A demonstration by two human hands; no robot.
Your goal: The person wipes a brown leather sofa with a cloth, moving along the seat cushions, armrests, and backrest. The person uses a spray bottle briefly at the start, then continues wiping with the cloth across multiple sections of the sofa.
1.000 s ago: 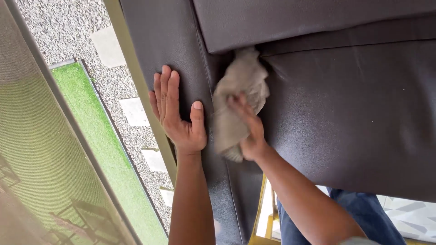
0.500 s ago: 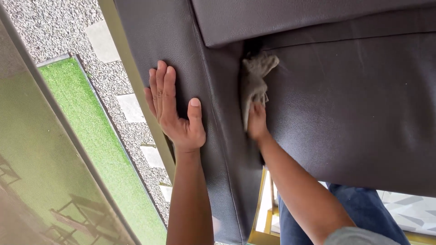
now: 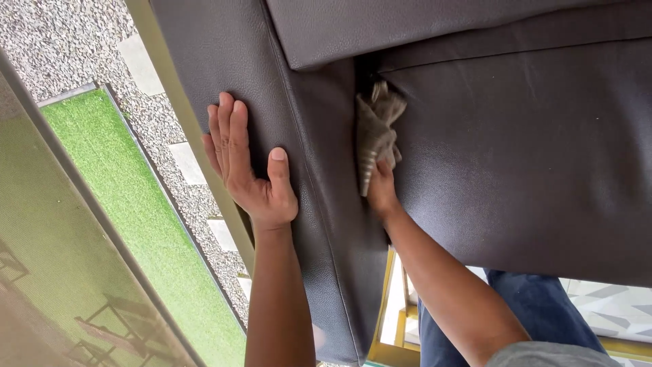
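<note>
Cloth (image 3: 375, 132), grey-beige and crumpled, sits pushed into the seam of a dark brown leather sofa (image 3: 530, 156), where the seat cushion meets the armrest (image 3: 319, 204), just below the back cushion (image 3: 421, 27). The right hand (image 3: 382, 190) grasps the cloth's lower end, its fingers closed on the fabric and partly sunk in the gap. The left hand (image 3: 248, 166) lies flat on the armrest, fingers released and spread, thumb apart, holding nothing. Beside the armrest a glass pane (image 3: 81, 258) looks out on gravel (image 3: 61, 41), pale paving slabs and a strip of green turf (image 3: 136, 204). Below the sofa edge show blue jeans (image 3: 536, 319) and a yellow frame (image 3: 387, 299). A likely risk is that the cloth bunches deeper into the seam and slips from the fingers, since only its end is held. Hard pressing along the stitching could scuff the leather. If the bracing left hand slides on the smooth armrest, the person's balance could go.
</note>
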